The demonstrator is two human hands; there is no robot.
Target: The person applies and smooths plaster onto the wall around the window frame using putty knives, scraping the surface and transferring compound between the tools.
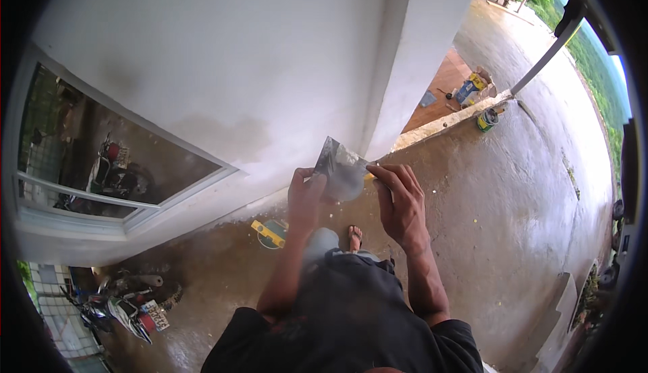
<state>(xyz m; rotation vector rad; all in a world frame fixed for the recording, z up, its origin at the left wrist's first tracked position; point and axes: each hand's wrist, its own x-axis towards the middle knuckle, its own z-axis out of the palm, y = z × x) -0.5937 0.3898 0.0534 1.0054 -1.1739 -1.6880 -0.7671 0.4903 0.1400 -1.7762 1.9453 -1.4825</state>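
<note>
In front of the white wall [256,56], my two hands are raised around a flat metal putty blade [329,160]. Whitish paste [347,157] is smeared on its upper right part. My left hand [305,194] is closed on the blade's left edge, its fingers slightly blurred. At the right corner, my right hand [403,201] pinches the same blade between thumb and fingers. A rounded pale grey shape below the paste is too hazy to make out. Any handle is hidden.
A yellow spirit level [268,234] lies across a round greenish bucket [274,225] near my feet. A window [121,150] and a motorcycle [131,309] are at left. At right are an open bag [474,87], a paint bucket [487,120] and a post [550,56].
</note>
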